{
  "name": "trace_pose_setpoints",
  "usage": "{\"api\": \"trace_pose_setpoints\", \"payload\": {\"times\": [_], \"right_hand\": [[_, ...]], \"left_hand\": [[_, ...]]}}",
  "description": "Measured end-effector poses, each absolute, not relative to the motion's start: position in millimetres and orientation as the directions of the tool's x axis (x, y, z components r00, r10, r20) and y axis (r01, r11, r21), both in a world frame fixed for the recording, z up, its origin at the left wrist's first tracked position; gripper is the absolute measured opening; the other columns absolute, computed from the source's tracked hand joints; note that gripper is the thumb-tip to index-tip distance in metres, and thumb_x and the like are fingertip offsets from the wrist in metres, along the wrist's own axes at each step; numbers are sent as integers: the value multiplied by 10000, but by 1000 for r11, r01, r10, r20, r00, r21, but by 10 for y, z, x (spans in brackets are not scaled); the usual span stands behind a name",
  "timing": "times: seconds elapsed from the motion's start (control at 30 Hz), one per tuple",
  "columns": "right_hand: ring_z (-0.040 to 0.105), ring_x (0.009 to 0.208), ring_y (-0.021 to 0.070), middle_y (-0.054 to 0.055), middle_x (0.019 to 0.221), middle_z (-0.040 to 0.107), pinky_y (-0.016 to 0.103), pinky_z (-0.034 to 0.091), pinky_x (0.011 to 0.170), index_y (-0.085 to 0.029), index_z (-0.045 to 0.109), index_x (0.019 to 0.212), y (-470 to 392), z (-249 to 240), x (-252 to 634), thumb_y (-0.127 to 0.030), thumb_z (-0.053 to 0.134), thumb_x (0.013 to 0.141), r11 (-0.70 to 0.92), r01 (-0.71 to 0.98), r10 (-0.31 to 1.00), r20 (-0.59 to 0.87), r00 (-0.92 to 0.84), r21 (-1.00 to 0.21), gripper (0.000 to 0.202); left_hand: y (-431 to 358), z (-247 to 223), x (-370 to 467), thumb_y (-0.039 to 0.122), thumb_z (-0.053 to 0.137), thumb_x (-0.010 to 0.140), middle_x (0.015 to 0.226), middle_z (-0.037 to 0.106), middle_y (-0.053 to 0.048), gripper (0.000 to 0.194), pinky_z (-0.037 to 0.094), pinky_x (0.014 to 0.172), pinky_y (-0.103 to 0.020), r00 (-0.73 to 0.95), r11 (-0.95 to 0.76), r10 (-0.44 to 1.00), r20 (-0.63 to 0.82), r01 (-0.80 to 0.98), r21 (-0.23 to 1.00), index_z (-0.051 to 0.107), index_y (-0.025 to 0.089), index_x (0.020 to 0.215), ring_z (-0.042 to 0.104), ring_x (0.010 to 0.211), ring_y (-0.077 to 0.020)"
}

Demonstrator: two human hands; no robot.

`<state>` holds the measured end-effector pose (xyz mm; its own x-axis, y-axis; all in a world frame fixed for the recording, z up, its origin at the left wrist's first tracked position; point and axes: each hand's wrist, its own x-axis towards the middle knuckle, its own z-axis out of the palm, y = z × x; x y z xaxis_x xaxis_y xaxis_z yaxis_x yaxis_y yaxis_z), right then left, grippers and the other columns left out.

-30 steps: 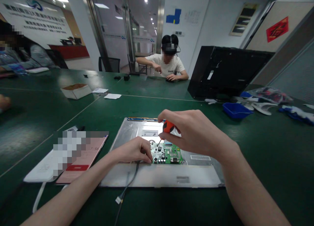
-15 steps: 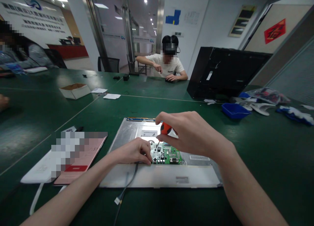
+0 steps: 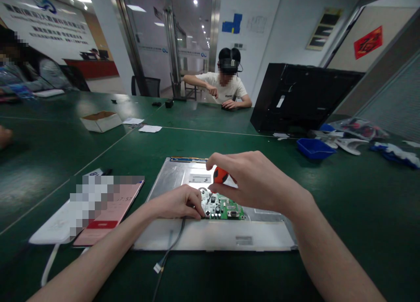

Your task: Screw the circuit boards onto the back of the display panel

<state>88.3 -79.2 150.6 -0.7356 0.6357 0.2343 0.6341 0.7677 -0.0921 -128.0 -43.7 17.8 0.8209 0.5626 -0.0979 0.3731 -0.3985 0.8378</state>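
A screwdriver (image 3: 220,175) with an orange and black handle is gripped from above between the fingers and thumb of my right hand (image 3: 251,177). Its thin shaft slants down to the green circuit board (image 3: 226,208), though the tip is hard to make out. My left hand (image 3: 183,201) is closed, with thumb and forefinger pinching at the board's left edge. Under the board lies a flat silver display panel (image 3: 213,236), partly covered by both hands. From beneath my left hand a dark cable (image 3: 177,241) runs off the panel's front edge, with a white connector (image 3: 157,268) near it.
To the left lie a white device (image 3: 55,225) and a pink-screened phone (image 3: 101,232). Farther off are an open carton (image 3: 101,122), papers (image 3: 150,129), a blue tray (image 3: 315,149) and a large black monitor (image 3: 305,96). A co-worker (image 3: 226,85) sits across the green table (image 3: 197,140).
My right hand and the screwdriver have shifted very slightly left and down. My left hand stays at the board's edge.
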Motion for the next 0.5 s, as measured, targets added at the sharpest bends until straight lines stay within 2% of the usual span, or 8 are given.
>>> {"api": "trace_pose_setpoints", "payload": {"times": [0.2,0.33,0.5], "right_hand": [[552,664,115,-1,853,659,242,281,537,-199,538,980,-796,1489,815,-287,572,853,797,584,603,181,-777,-153,158],[528,635,108,-8,813,655,241,274,538,-204,548,1032,-775,1453,757,-271,588,839,815,544,573,146,-806,-198,208],[550,674,123,7,836,667,245,280,554,-195,545,1048,-775,1418,720,-243,567,843,825,530,557,123,-821,-198,211]], "left_hand": [[-442,155,-1282,169,682,770,823,673,-6,103,451,693,-228,800,-347,585,-133,396,850,745,213,839,596,763,-137],[-445,135,-1275,185,699,745,773,674,-7,60,452,647,-223,769,-301,623,-145,406,863,711,162,799,607,728,-144],[-439,117,-1284,224,720,727,688,643,15,87,433,566,-212,759,-274,636,-137,388,880,686,154,766,577,630,-131]]}}
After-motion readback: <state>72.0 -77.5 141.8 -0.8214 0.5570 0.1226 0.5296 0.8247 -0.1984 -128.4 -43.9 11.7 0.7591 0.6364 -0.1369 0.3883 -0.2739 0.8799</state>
